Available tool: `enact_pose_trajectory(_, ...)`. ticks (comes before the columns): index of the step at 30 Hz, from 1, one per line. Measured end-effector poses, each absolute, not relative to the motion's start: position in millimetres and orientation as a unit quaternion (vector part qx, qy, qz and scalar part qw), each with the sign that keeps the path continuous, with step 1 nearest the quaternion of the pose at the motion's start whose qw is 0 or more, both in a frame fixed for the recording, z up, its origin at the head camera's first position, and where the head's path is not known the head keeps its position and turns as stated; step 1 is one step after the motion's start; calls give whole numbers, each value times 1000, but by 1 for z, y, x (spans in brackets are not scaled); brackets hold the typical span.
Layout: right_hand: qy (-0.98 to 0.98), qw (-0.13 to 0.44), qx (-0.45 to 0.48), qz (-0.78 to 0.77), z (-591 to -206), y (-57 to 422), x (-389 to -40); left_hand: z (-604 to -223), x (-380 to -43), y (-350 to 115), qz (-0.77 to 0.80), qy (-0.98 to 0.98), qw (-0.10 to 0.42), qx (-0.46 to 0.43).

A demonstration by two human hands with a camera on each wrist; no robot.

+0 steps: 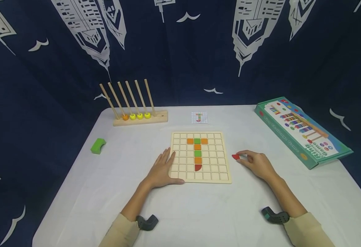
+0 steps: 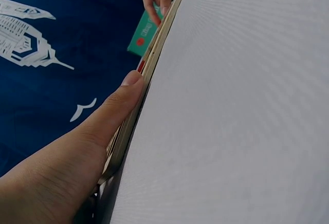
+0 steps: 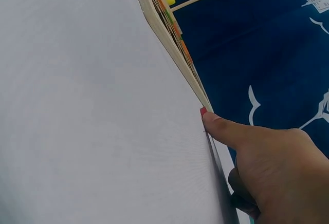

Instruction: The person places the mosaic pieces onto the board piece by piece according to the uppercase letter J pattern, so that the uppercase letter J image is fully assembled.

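A wooden grid board (image 1: 212, 168) lies on the table. Orange and green square tiles (image 1: 197, 153) form a T on it, and a red quarter-round tile (image 1: 198, 167) sits at the foot of the stem. My left hand (image 1: 159, 173) rests against the board's left side, fingers spread, its thumb along the near edge. Right of the board, my right hand (image 1: 257, 164) pinches a small red tile (image 1: 235, 156) between thumb and fingers. That red tile (image 3: 203, 112) shows at the thumb tip in the right wrist view, partly covered.
A pattern card (image 1: 199, 117) lies behind the board. At the back left stands a peg rack (image 1: 157, 117) with one orange and several yellow beads. A green arched block (image 1: 98, 146) lies at the left, and a green game box (image 1: 304, 132) at the right.
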State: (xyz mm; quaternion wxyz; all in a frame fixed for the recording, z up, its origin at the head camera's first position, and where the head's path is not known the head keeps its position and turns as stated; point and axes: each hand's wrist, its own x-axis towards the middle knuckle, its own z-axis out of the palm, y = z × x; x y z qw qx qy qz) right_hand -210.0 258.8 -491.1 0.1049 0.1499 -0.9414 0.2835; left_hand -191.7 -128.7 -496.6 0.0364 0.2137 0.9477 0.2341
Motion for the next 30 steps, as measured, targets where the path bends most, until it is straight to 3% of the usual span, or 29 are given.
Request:
enact_pose_trajectory(7, -945, 123, 132, 274, -493, 262, -210, -496, -191, -128, 234, 947, 40, 214)
enact_pose_trajectory(30, -941, 99, 150, 285, -493, 263, -210, -497, -192, -128, 234, 947, 34, 215)
